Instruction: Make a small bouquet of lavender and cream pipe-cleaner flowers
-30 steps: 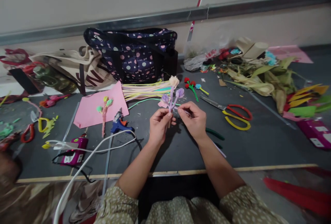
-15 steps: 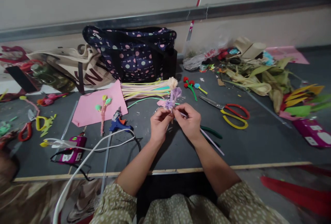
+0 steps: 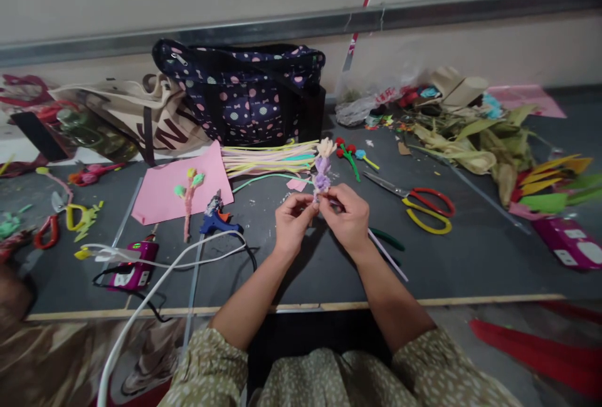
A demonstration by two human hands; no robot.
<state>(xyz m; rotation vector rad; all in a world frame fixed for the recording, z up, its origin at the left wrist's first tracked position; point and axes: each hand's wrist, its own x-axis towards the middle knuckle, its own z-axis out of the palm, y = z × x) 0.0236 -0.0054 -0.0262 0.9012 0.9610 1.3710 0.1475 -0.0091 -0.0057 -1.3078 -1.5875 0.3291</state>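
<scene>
The left hand (image 3: 292, 225) and right hand (image 3: 348, 219) each had their grip clamped on the stem of the fuzzy purple pipe-cleaner flower sprig (image 3: 322, 178), held upright just above the dark grey worktop (image 3: 470, 256). Too hard a twist could kink the thin stem or loosen a bud.

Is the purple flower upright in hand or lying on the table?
Upright: left hand and right hand pinch the purple flower at its base, heads pointing up.
</scene>
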